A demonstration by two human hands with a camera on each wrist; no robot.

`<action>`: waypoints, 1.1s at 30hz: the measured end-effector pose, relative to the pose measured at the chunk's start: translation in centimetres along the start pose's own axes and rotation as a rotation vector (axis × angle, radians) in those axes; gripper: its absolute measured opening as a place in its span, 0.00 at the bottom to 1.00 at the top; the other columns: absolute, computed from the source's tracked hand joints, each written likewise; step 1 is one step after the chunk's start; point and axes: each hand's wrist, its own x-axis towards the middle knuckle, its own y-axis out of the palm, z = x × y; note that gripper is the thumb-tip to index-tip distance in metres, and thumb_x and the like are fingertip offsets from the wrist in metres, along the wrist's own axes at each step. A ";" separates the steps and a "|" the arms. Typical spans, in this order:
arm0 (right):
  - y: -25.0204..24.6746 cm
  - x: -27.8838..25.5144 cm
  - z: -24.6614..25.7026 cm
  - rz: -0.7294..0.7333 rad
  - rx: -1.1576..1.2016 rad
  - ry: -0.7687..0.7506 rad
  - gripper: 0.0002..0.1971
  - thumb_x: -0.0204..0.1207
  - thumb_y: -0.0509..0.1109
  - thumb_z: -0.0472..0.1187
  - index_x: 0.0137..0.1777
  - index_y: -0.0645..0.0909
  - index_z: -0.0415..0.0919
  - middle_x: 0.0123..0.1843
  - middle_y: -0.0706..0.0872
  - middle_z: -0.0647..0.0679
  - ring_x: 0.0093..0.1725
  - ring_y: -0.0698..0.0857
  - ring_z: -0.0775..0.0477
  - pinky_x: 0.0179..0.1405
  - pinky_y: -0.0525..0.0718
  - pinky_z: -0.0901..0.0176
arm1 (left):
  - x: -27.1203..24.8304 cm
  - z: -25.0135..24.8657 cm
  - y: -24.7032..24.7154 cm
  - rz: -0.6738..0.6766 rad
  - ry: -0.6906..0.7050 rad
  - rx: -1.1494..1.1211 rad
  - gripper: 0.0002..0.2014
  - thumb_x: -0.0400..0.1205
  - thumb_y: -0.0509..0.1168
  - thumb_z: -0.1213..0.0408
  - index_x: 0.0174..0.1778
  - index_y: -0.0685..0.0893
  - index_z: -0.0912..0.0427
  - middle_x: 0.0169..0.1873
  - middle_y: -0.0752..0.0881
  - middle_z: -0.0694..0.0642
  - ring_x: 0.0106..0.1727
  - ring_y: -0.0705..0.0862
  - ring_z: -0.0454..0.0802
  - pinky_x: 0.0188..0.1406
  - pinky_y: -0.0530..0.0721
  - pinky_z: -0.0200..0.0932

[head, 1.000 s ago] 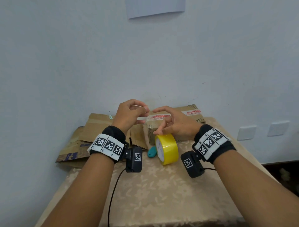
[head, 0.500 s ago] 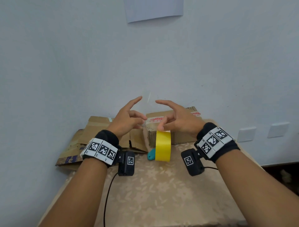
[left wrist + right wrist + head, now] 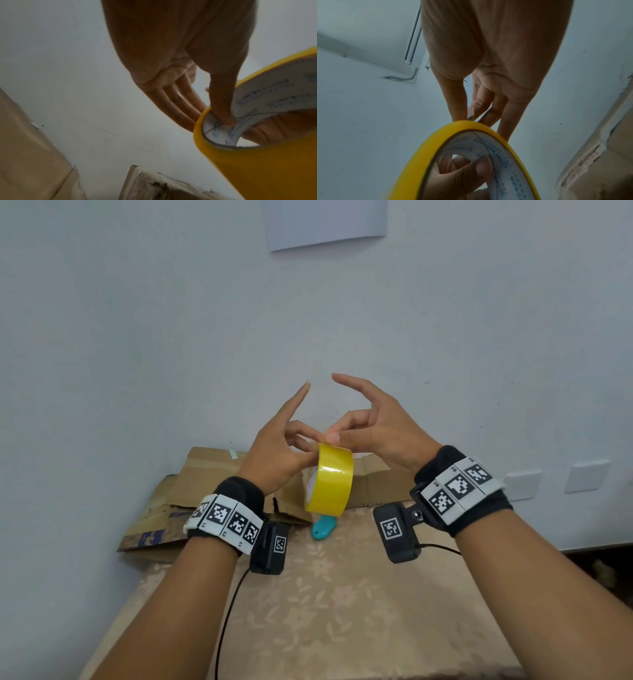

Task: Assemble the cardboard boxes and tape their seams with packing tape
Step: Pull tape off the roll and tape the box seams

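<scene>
The left hand (image 3: pixel 274 450) grips the yellow tape roll (image 3: pixel 330 484), thumb pressed inside its core, fingers curled outside. The right hand (image 3: pixel 373 429) pinches the roll's top edge with thumb and bent fingers, forefinger raised. The roll, half a second ago lower and edge-on, is now higher above the counter (image 3: pixel 342 611). A cardboard box (image 3: pixel 373 481) and flattened cardboard (image 3: pixel 178 508) lie at the counter's far edge.

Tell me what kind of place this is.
Probably a home room used for packing: a small table with a floral cloth, a plain wall with switch plates, flattened cardboard, and yellow tape.
</scene>
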 end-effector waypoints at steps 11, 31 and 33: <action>1.5 0.5 -0.9 -0.088 -0.080 -0.041 0.43 0.71 0.83 0.26 0.84 0.69 0.46 0.44 0.94 0.35 0.50 0.94 0.36 0.57 0.91 0.52 | 0.4 2.3 -0.8 -0.166 0.004 0.354 0.53 0.76 0.80 0.66 0.90 0.55 0.37 0.34 0.89 0.47 0.42 0.89 0.42 0.53 0.89 0.47; 2.5 1.0 -1.5 -0.449 0.132 0.114 0.33 0.71 0.83 0.25 0.74 0.77 0.44 0.47 0.95 0.43 0.53 0.94 0.43 0.59 0.92 0.40 | 0.1 1.7 -1.0 -0.482 0.182 0.452 0.42 0.77 0.80 0.67 0.86 0.70 0.46 0.38 0.84 0.47 0.45 0.83 0.32 0.46 0.76 0.16; 2.6 0.9 -1.3 -0.449 0.119 0.112 0.34 0.71 0.84 0.27 0.75 0.76 0.44 0.48 0.95 0.43 0.53 0.94 0.44 0.57 0.93 0.43 | 0.1 1.4 -0.8 -0.494 0.181 0.439 0.41 0.78 0.80 0.67 0.85 0.70 0.46 0.39 0.84 0.46 0.46 0.82 0.29 0.46 0.76 0.17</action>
